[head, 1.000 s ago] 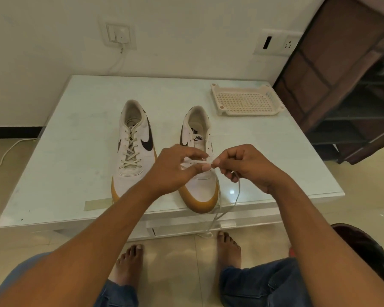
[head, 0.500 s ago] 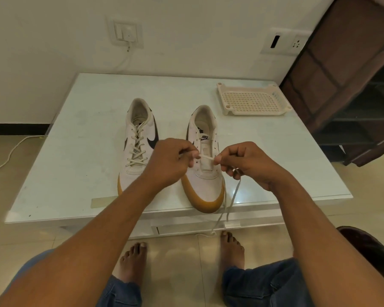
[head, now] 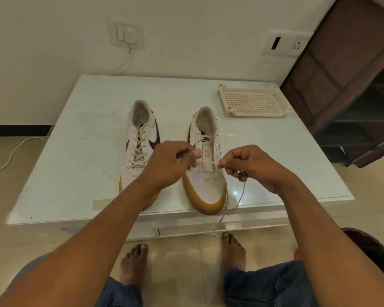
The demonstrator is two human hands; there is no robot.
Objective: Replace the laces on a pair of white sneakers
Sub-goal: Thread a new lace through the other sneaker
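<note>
Two sneakers: I see both on the white table point(head: 87, 151), side by side with toes toward me. The laced sneaker point(head: 140, 140) is on the left and the open sneaker point(head: 208, 182) is beside it, its toe at the front edge.
Lace point(head: 208, 162): one short span crosses the lowest eyelets of the open sneaker, stretched between both hands. Its loose tail drops from the right hand past the table edge to the floor.
Left hand point(head: 171, 165): fingers curled, pinching the lace at the shoe's left side, as far as I can make out.
Right hand point(head: 253, 167): thumb and forefinger pinch the lace at the shoe's right side, and the other fingers curl over the hanging tail.
Tray point(head: 253, 100): perforated plastic, at the table's far right corner, well apart from the shoes.
Bare feet point(head: 133, 262): two, on the floor before the table; the lace tail ends by the right one.
Switch plate point(head: 129, 35): on the wall behind the table, with a cable plugged in.
</note>
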